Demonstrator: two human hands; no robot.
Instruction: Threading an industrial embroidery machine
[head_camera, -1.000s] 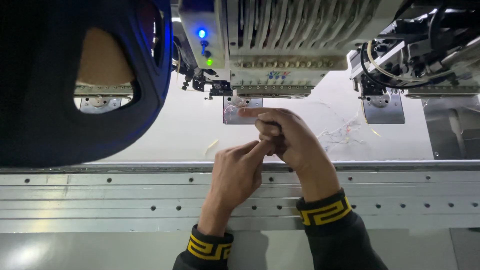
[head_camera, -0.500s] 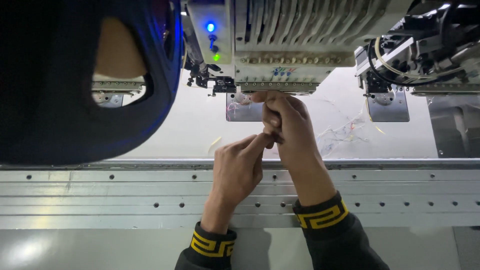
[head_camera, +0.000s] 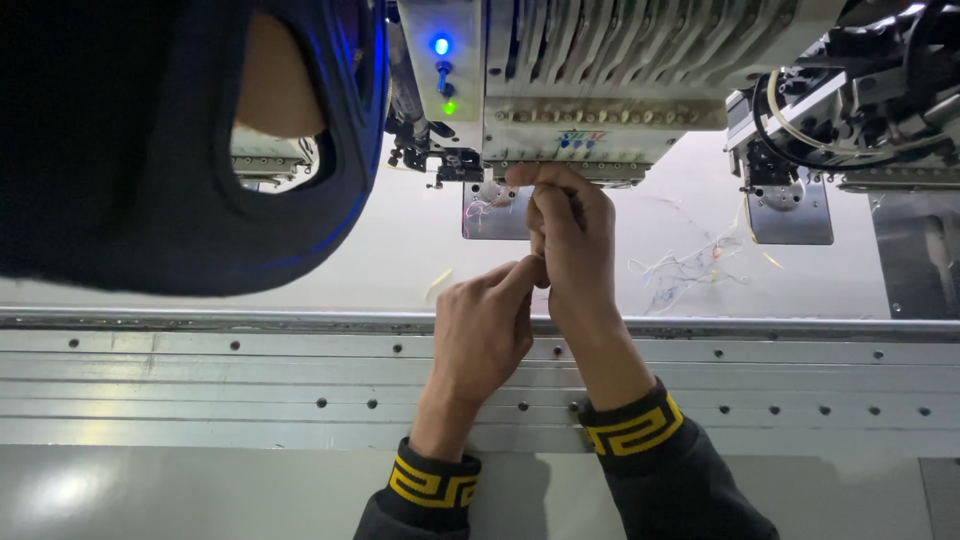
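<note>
While your right hand (head_camera: 568, 235) has climbed to the needle row (head_camera: 560, 172) of the embroidery head (head_camera: 600, 90) | grip pinched on fine thread, too thin to confirm | left hand (head_camera: 485, 325) just below, fingertips pressed to it | threading looks underway | metal plate (head_camera: 490, 215) beside grip, loose threads (head_camera: 680, 270) to its right on the bench (head_camera: 200, 400)

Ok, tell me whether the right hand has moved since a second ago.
Yes. The right hand has moved up toward the machine head; its fingertips now touch the lower edge, where earlier they sat lower, over the metal plate.
</note>
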